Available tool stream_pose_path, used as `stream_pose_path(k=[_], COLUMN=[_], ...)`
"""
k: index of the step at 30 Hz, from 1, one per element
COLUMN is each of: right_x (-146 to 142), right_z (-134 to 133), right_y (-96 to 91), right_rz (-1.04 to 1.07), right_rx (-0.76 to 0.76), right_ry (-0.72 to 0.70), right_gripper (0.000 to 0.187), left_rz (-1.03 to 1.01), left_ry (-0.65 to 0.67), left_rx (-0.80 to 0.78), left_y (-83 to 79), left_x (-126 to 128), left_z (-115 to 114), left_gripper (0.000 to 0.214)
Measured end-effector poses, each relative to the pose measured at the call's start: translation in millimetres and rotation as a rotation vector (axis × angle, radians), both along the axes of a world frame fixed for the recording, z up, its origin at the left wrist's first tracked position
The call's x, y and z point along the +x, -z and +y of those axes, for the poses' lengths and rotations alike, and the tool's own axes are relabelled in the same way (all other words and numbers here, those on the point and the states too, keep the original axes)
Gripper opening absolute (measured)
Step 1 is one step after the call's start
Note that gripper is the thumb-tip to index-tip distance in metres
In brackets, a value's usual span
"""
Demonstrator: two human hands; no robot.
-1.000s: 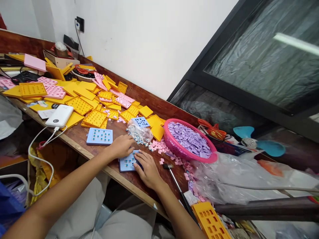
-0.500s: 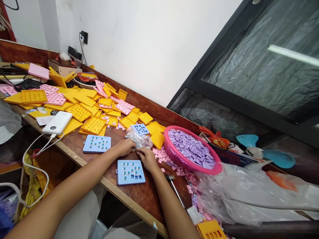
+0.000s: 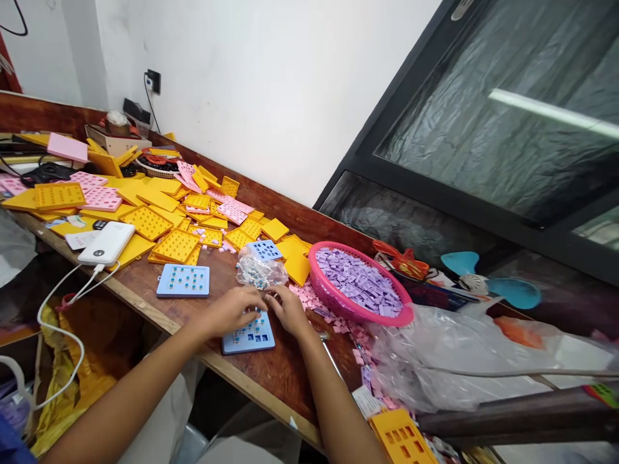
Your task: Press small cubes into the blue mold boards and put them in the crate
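Note:
A light-blue board [image 3: 244, 346] with small blue-and-white pieces and a few dark square slots lies in front of me. Over its upper part is my left hand [image 3: 238, 308], fingers curled; anything between the fingertips is too small to make out. My right hand [image 3: 286, 308] is beside it, at the board's upper right corner, thumb and fingertips drawn together, their contents hidden. Just beyond both hands sits a clear plastic bag [image 3: 261, 272] of small pieces, with a blue slotted plate [image 3: 264, 250] at its far side. Another light-blue board [image 3: 183, 281] lies to the left.
Yellow boards [image 3: 176, 246] and pink boards [image 3: 102, 198] are heaped at the left. At the right stand a pink basket [image 3: 407, 314] of purple tiles and plastic sheeting [image 3: 449, 348]. A white power bank [image 3: 107, 243] with cables lies near the table's front edge [image 3: 159, 321].
Both hands have come back from the bag toward me. My left hand now covers the upper part of the near board. The whole view has shifted slightly.

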State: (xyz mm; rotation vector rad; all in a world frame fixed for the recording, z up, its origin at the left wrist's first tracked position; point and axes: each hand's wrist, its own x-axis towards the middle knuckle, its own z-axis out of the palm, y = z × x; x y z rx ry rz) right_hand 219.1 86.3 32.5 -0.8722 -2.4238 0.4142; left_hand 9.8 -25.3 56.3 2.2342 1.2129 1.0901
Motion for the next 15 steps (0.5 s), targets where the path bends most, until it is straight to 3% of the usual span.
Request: stream_pose_path(k=[3,5,9,15], right_x=[22.4,33.9,40.5,33.2], right_z=[-26.3,-46.9,-75.3,-75.8], right_y=[-18.9,-22.7,-7.4,7.4], right_rz=[-0.007,-0.016,0.003,0.094], right_rx=[-0.113,-0.184,-0.254,-0.260], right_ry=[-0.050,-0.061,-0.043,-0.088], right_gripper=[0.018,0.016,0.010,0.010], left_rz=[0.025,0.066,0.097,0.085], left_ry=[0.038,0.016,-0.057,-0.105], left_rx=[-0.058,-0.080,-0.071,-0.036], left_y=[8.9,19.5,34.9,41.8], left_x=[9.1,14.0,21.1,25.9], left_z=[-32.8,-42.4,-44.6,-46.7], left_gripper=[0.025,0.028,0.029,0.023])
